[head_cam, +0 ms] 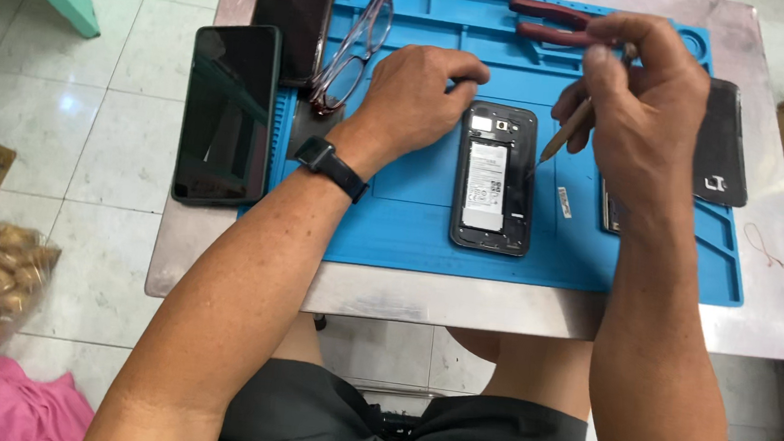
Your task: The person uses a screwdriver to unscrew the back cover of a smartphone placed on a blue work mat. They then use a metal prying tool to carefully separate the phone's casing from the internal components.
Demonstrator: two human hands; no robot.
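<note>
While the left hand pins one opened phone, the right hand grips one screwdriver.

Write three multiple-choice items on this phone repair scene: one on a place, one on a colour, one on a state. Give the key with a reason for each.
1. Where do the eyeglasses lie?
A. on the floor
B. on the blue mat's upper left part
C. on the opened phone

2. What colour are the handles of the pliers?
A. red
B. green
C. yellow

3. How is the phone at the middle of the mat?
A. screen up and lit
B. wrapped in a bag
C. back cover off, battery showing

Key:
1 B, the glasses rest on the mat beside a dark phone.
2 A, both handles at the mat's top edge are red.
3 C, the white-labelled battery is bare, while the left hand steadies the phone's top and the right hand holds a slim tool beside it.
</note>
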